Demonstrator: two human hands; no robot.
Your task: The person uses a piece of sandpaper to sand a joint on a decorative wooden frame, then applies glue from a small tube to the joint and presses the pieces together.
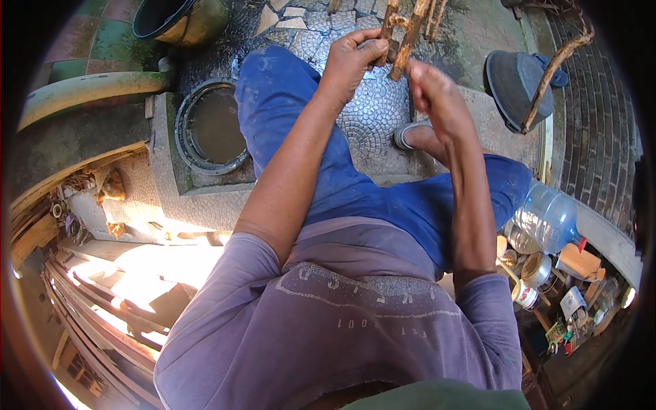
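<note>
My left hand [350, 63] is closed around the lower part of a frame of rough brown wooden sticks [411, 37]. Two of its sticks run almost side by side, joined by a short crosspiece, and the top goes out of view at the upper edge. Just right of the lower stick end is my right hand [435, 94], its fingers curled in and slightly blurred. Whatever it may be gripping is hidden. Both arms reach forward over my knees, above the patterned stone paving [372, 113].
A round basin of murky water [217, 130] is set at the left, with a dark bucket [181, 20] beyond it. On the right are a dark tub [512, 89], a bent branch [557, 61] and a clear blue water jug [547, 217]. Wooden boards [102, 321] lie lower left.
</note>
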